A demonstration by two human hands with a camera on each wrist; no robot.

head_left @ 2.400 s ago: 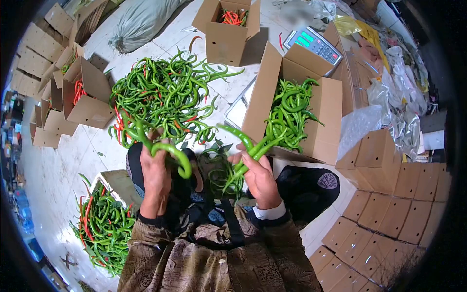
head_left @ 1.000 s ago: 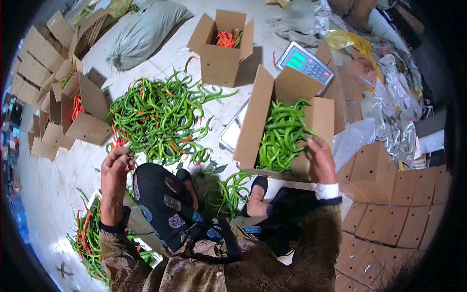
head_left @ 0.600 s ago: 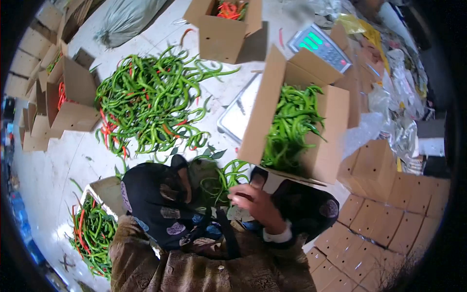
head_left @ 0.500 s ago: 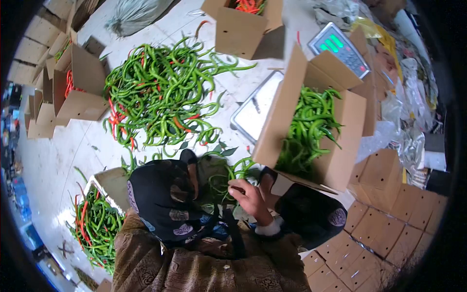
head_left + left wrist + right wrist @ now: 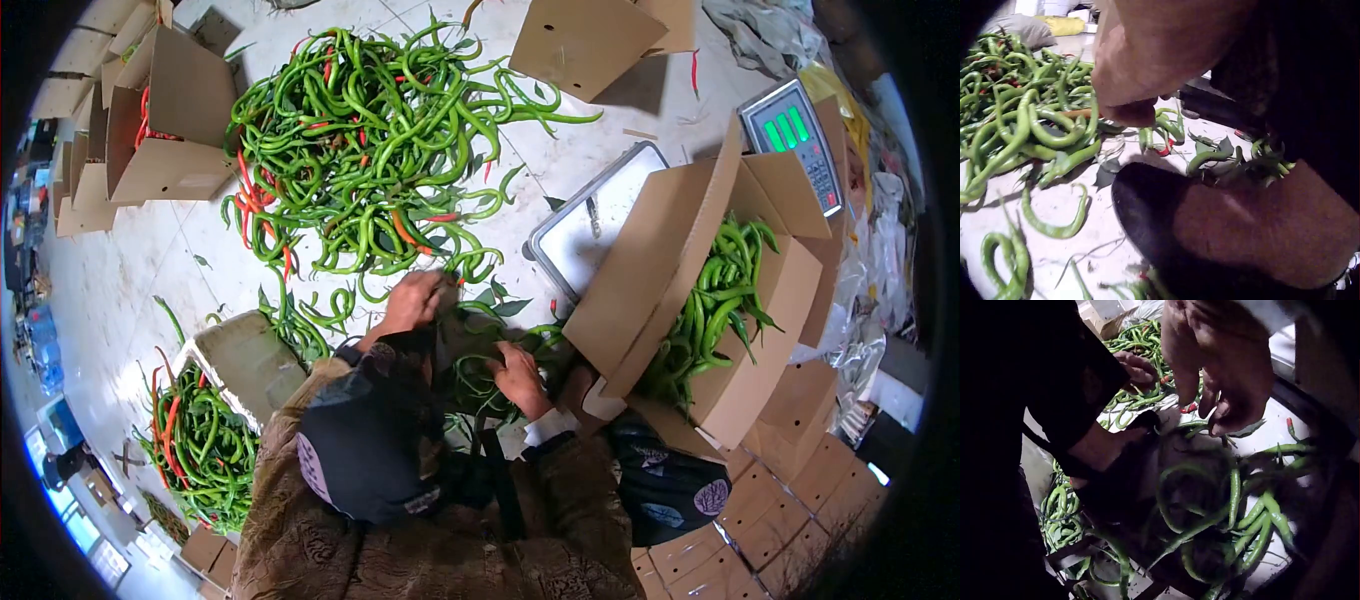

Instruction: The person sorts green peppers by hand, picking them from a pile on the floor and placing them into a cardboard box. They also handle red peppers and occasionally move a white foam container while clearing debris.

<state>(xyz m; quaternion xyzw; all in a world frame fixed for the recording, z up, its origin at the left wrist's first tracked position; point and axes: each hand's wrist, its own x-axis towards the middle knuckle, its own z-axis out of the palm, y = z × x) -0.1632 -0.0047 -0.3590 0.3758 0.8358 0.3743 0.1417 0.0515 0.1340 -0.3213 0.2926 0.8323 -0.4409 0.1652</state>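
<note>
While the right hand [image 5: 518, 380] hangs low with bent fingers, whether it pinches anything cannot be told; just below it lie loose, curved, glossy green chili peppers [image 5: 1235, 494]; ahead and to its left, the left hand [image 5: 415, 298], out of the head view half a second ago, is now at the near edge of a tangled heap of green and red chili peppers [image 5: 370, 140], its grip hidden; the work thus seems centred there rather than at the box; right of the right hand stands an open-topped brown cardboard box [image 5: 650, 260] holding long green peppers [image 5: 725, 290]; beyond, it partly covers a flat metal scale platform [image 5: 590, 220]; farther off, a grey keypad panel [image 5: 800, 150] glows with green digits too blurred to read; no brand is legible.
</note>
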